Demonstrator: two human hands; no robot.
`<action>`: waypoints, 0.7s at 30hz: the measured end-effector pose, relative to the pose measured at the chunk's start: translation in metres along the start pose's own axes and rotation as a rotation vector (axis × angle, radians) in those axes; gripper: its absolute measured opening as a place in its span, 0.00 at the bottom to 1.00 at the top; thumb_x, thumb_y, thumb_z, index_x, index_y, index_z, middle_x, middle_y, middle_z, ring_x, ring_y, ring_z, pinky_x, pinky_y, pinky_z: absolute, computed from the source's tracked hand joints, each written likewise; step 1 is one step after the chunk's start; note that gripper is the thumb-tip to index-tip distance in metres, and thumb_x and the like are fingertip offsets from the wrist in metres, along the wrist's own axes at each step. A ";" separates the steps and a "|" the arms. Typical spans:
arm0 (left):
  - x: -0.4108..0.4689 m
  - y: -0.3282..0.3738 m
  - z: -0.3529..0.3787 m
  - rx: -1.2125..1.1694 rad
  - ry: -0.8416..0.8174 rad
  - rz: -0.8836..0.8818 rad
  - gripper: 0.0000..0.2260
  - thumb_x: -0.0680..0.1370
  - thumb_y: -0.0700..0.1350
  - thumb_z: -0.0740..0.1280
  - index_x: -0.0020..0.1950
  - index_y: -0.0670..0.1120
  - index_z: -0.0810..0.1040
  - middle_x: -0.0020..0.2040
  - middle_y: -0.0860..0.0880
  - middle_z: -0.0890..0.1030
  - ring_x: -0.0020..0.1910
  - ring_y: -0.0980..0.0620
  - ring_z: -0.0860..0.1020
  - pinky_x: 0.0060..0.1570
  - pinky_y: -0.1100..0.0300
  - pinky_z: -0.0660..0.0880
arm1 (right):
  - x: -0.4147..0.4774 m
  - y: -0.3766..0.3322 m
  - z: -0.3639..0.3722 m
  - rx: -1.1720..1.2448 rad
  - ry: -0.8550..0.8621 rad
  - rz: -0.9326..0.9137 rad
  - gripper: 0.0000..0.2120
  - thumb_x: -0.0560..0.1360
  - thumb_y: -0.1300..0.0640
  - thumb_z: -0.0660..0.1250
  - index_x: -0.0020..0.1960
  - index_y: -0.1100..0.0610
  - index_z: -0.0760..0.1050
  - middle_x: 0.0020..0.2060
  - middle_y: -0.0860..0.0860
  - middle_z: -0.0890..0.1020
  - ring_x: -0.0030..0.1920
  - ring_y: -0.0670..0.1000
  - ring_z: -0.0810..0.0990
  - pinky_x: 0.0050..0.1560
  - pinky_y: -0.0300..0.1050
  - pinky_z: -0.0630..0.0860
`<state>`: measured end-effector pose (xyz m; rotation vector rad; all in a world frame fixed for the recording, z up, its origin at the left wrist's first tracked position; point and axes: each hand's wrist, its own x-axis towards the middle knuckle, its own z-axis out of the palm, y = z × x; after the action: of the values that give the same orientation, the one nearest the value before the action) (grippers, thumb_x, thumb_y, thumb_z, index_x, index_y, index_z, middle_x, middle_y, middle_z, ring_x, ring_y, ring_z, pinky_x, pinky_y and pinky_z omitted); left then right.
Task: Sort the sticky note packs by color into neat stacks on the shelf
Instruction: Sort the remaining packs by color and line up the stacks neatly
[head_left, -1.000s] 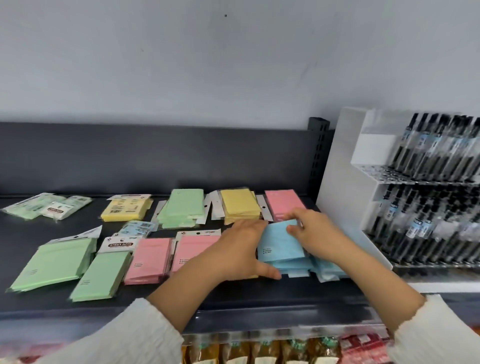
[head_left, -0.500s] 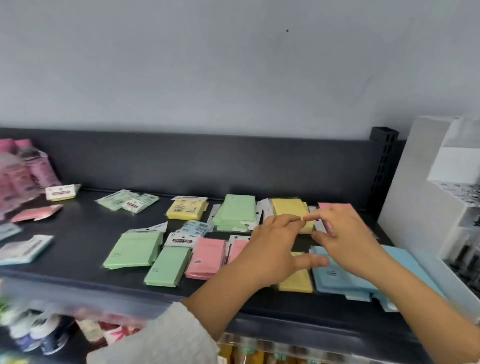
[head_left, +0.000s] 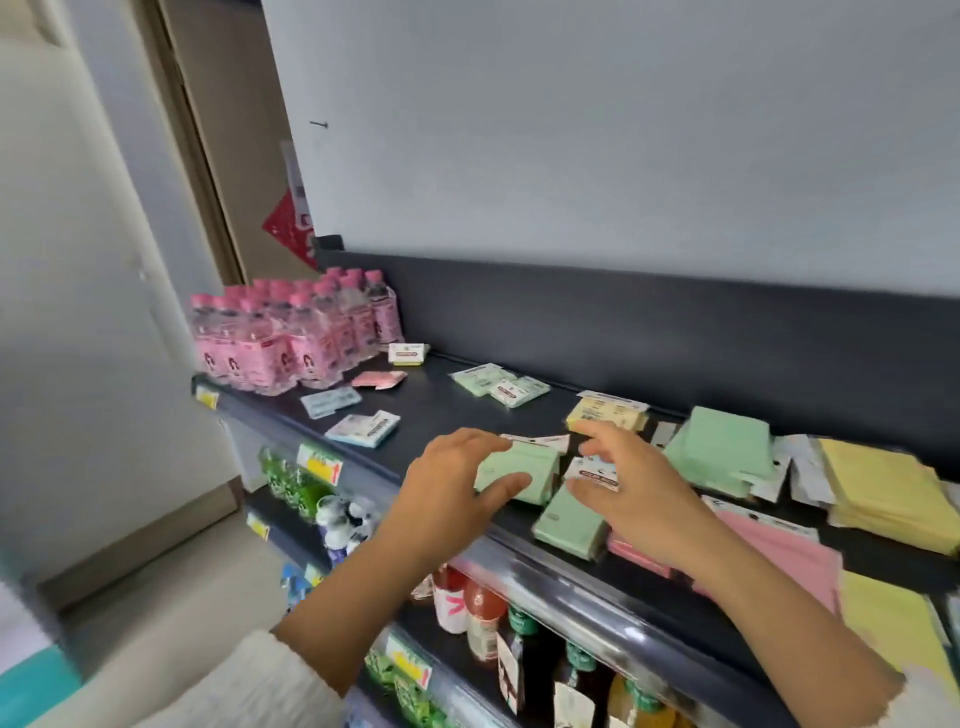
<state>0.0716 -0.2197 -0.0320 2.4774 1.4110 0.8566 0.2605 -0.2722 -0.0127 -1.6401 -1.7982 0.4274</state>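
My left hand (head_left: 457, 486) curls around a green pack (head_left: 519, 470) near the front edge of the shelf (head_left: 441, 415), thumb under its near side and fingers over its left end, so I read it as gripping that pack. My right hand (head_left: 631, 486) hovers spread and open just beside it, fingertips over a small labelled pack (head_left: 592, 474), holding nothing that I can make out.

What worries me most is the front edge. A second green pack (head_left: 571, 525) lies right at the lip, and a pink pack (head_left: 779, 551) sits under my right wrist; a careless sweep of that forearm could push either one over onto the bottles (head_left: 483, 618) on the tier below. The wrappers look slick, so I judge a stack lifted by one end could fan out or slip.

The tall green stack (head_left: 722, 457) waits toward the back edge on the right, with the yellow stack (head_left: 883, 493) beyond it. A yellow pack (head_left: 605, 413) and loose header cards lie between my hands and that green stack, so a low slide would snag them. Toward the left end, stray blue packs (head_left: 363, 428), a pink one and small green packs (head_left: 498, 384) remain unsorted beside the pink water bottles (head_left: 291, 343).
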 end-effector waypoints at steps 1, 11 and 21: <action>-0.004 -0.013 -0.007 0.004 0.001 -0.028 0.21 0.75 0.59 0.65 0.66 0.51 0.74 0.64 0.54 0.75 0.64 0.52 0.71 0.63 0.55 0.70 | 0.005 -0.005 0.008 0.000 -0.025 -0.003 0.25 0.76 0.53 0.66 0.71 0.46 0.61 0.63 0.46 0.72 0.65 0.47 0.68 0.63 0.42 0.64; -0.006 -0.165 -0.060 -0.072 0.099 -0.085 0.19 0.75 0.55 0.67 0.64 0.50 0.76 0.63 0.51 0.76 0.65 0.52 0.71 0.64 0.61 0.66 | 0.084 -0.071 0.105 -0.106 -0.096 0.053 0.25 0.76 0.50 0.65 0.71 0.46 0.61 0.65 0.45 0.71 0.67 0.47 0.66 0.66 0.45 0.65; 0.046 -0.277 -0.096 -0.113 0.039 0.016 0.19 0.75 0.53 0.68 0.63 0.48 0.77 0.61 0.49 0.78 0.63 0.49 0.72 0.62 0.56 0.69 | 0.167 -0.120 0.160 -0.201 -0.077 0.203 0.27 0.76 0.51 0.66 0.72 0.47 0.61 0.66 0.47 0.71 0.67 0.48 0.68 0.65 0.43 0.67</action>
<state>-0.1672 -0.0452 -0.0479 2.4041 1.3172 0.9651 0.0653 -0.0995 -0.0122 -1.9812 -1.7843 0.4148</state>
